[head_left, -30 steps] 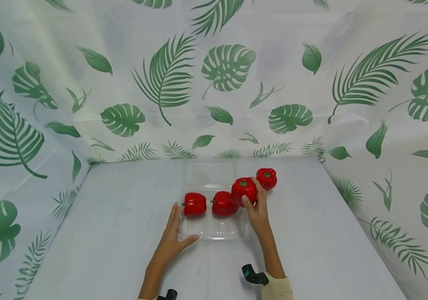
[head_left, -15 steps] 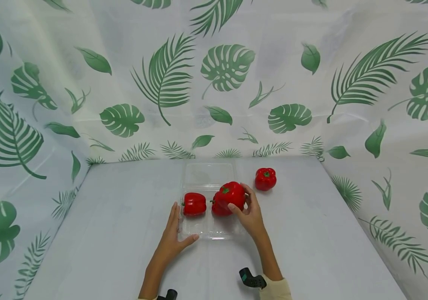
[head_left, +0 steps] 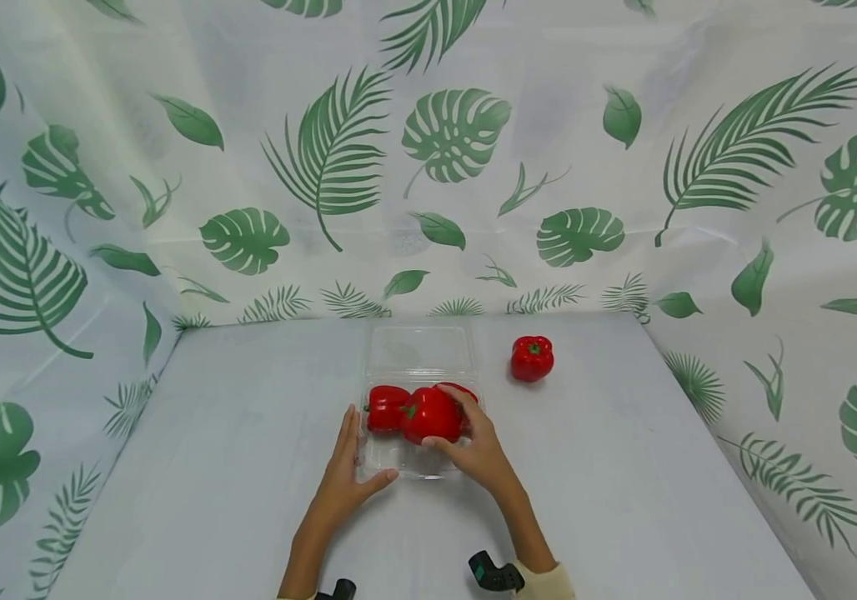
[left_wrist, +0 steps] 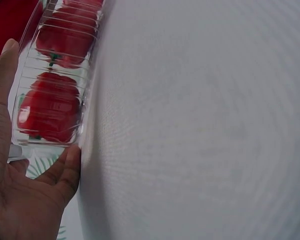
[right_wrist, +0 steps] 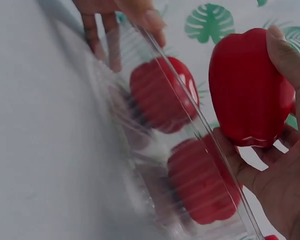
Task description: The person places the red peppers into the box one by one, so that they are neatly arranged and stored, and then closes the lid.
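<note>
My right hand (head_left: pixel 484 454) grips a red bell pepper (head_left: pixel 431 417) by its side, thumb toward me and fingers behind it. The pepper is held over the clear plastic clamshell box (head_left: pixel 398 462), its green stem to the left. In the box lie two more bell peppers: the left one (head_left: pixel 386 407) shows clearly in the head view, while the right one (right_wrist: pixel 202 181) is mostly hidden there behind the held pepper. My left hand (head_left: pixel 342 483) rests against the box's left end with straight fingers, its thumb stretched along the front left corner.
A further red bell pepper (head_left: pixel 532 358) stands on the white table (head_left: pixel 623 467), right of the box. The box's lid (head_left: pixel 419 346) lies open toward the back. A leaf-printed cloth (head_left: pixel 458 137) hangs behind and at both sides.
My right hand has carried its pepper leftward and toward me, from the box's right edge to over its middle. The left hand has stayed at the box's left end.
</note>
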### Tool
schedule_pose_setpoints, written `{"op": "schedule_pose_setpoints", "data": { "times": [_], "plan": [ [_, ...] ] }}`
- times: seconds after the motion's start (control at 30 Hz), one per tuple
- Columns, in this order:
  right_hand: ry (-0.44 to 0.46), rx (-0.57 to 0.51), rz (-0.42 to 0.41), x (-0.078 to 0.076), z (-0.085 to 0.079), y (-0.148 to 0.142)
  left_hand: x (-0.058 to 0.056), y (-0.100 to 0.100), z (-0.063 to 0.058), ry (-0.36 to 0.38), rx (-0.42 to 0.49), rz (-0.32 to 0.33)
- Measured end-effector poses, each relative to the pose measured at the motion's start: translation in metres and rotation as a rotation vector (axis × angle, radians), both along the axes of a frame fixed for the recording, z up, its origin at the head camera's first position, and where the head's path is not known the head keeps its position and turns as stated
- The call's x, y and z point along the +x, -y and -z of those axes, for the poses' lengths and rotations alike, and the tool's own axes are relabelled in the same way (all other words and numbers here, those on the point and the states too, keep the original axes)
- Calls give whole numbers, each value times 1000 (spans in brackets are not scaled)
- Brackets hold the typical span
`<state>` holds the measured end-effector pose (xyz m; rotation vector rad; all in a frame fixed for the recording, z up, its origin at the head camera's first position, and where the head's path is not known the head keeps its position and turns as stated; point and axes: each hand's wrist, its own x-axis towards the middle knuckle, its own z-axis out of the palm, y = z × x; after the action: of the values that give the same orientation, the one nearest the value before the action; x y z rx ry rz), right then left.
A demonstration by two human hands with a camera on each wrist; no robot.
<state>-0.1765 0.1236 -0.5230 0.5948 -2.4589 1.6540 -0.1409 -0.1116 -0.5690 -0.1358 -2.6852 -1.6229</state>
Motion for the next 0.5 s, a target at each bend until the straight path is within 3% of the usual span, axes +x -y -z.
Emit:
{"op": "schedule_pose_setpoints", "data": {
  "times": [0.2, 0.5],
  "plan": [
    [-93, 72, -67, 2, 4, 16, 1, 2, 0, -36, -5, 12],
    [-122, 160, -100, 5, 8, 32, 2, 2, -2, -59, -23, 10]
  ]
}}
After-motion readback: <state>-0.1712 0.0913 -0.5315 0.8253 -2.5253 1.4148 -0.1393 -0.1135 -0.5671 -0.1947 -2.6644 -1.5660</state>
